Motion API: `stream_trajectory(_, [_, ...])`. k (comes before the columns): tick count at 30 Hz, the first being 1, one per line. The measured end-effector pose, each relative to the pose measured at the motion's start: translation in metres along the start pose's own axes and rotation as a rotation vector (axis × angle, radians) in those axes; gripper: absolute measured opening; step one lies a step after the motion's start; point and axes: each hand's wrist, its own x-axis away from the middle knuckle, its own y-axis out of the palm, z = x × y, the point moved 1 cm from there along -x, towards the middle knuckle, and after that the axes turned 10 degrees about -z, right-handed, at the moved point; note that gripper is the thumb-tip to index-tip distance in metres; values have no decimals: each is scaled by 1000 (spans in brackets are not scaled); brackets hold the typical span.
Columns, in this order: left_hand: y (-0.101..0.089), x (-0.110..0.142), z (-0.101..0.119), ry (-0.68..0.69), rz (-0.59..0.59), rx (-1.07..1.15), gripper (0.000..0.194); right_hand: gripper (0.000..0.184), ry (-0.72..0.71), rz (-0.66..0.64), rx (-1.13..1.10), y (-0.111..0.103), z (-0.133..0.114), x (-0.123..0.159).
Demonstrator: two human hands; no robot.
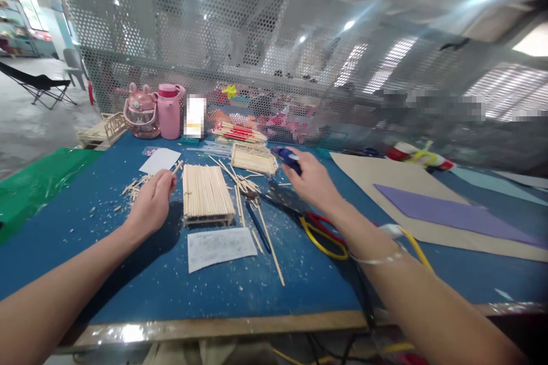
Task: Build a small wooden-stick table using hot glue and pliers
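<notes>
My left hand (150,201) pinches a short wooden stick (177,167) between thumb and fingers, just left of a small stick-built platform (208,191). My right hand (312,179) is closed around a dark blue glue gun (291,159), held over the table right of a small wooden frame (253,158). Its grip is partly hidden by my fingers. Between the hands lie loose sticks (242,182) and blue-handled pliers (259,222). Scissors with red and yellow handles (327,238) lie below my right wrist. In front of the platform is a whitish rectangular sheet (220,248).
Stick offcuts (133,187) and a white paper (160,160) lie at left. Pink bottles (169,114) and a bundle of red-marked sticks (240,132) stand before a perforated metal screen (257,40). A purple sheet (454,214) rests on beige board (363,177) at right.
</notes>
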Motion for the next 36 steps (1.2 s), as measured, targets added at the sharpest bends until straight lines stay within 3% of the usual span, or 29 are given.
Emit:
stream_trajectory(2, [-4,4,8,84,33,-114,27,47,49,-96,87,20,5,-15])
stream_trajectory(6, [-7,9,15,375,31,-358,21,47,-9,-342,253,55,6,-33])
stream_trajectory(9, [-6,9,15,563,13,-466,21,43,6,-447,264,62,-2,-38])
stream_trajectory(12, [-6,11,16,647,23,-520,20,42,-7,-337,182,47,-26,-28])
stream_trajectory(14, [-6,13,19,666,30,-538,19,37,-169,-195,-7,31,-51,-13])
stream_trajectory(17, [-5,18,24,686,32,-528,17,34,-510,-145,-224,13,-86,15])
stream_trajectory(19, [-3,21,27,711,30,-482,16,27,-597,-66,-287,10,-97,30])
stream_trajectory(24, [5,28,31,734,-18,-399,17,16,-572,74,-422,16,-97,43])
stream_trajectory(32, [10,32,31,709,-43,-382,17,9,-541,158,-486,14,-102,49])
stream_trajectory(36, [9,33,30,687,-76,-288,30,8,-524,126,-534,15,-103,48])
